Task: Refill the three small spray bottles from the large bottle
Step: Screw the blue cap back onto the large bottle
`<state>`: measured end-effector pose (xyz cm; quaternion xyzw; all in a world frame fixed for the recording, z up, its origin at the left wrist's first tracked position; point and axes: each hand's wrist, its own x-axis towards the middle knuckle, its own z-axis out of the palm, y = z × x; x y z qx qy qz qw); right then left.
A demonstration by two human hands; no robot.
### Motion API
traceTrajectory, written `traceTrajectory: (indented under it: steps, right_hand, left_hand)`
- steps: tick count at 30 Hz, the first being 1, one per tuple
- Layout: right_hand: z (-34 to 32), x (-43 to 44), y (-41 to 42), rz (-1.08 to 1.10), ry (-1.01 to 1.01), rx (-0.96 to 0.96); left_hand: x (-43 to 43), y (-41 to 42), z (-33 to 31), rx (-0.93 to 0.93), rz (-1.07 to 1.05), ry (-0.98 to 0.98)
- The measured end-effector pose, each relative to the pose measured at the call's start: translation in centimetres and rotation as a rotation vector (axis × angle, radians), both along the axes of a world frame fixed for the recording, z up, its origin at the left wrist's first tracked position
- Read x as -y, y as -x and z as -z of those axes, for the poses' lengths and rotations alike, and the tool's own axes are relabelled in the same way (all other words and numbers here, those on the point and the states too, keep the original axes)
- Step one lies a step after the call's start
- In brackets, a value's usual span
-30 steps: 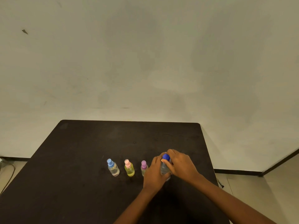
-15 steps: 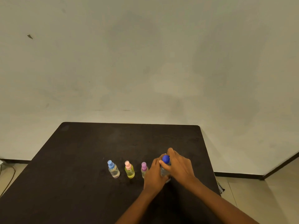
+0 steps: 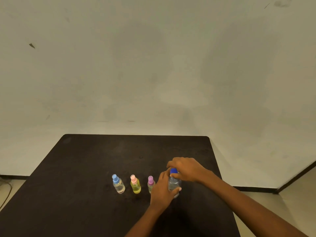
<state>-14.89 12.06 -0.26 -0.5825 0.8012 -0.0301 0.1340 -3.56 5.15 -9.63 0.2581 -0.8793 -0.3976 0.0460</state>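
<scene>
a large clear bottle (image 3: pixel 174 184) with a blue cap (image 3: pixel 173 170) stands upright on a dark table (image 3: pixel 85 168), right of centre and toward the near edge. the left hand (image 3: pixel 161 189) grips the body of the bottle from the left, its fingers (image 3: pixel 178 189) curled round the lower part so that one fingertip shows on the right side. the right hand (image 3: pixel 187 168) comes in from the right and sits over the top, its fingers closed round the blue cap, thumb under the cap's near rim.

just left of the left hand, three small spray bottles stand upright in a row. the nearest, with a purple top (image 3: pixel 150 183), is partly hidden behind the left hand. next is one with a pink top and yellow liquid (image 3: pixel 135 185), then one with a blue top and clear liquid (image 3: pixel 118 184). the three stand apart from each other.

both forearms reach in from the lower right. behind the table is a plain pale wall (image 3: pixel 153 65).
</scene>
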Motion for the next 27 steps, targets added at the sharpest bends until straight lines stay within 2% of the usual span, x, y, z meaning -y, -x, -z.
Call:
traceTrajectory:
  steps: [3, 9, 13, 17, 23, 27]
  right_hand:
    - [0.2, 0.0, -0.1, -0.027, 0.007, -0.029]
    - [1.5, -1.0, -0.2, -0.021, 0.128, 0.009]
    - [2.3, -1.3, -0.5, -0.001, 0.197, 0.032]
    - [2.6, -1.4, -0.7, 0.023, 0.212, 0.049]
    - [2.8, -1.2, -0.9, 0.059, 0.199, 0.056]
    - [3.2, -1.1, -1.0, 0.079, 0.202, 0.058]
  left_hand:
    - [0.0, 0.2, 0.0, 0.054, -0.01, 0.065]
    - [0.2, 0.1, 0.4, 0.02, -0.008, 0.081]
    - [0.2, 0.1, 0.0, 0.061, 0.064, 0.14]
    - [0.2, 0.1, -0.5, 0.059, 0.05, 0.132]
    - [0.1, 0.1, -0.8, 0.121, 0.172, 0.079]
    - [0.1, 0.0, -0.2, 0.084, 0.107, 0.08]
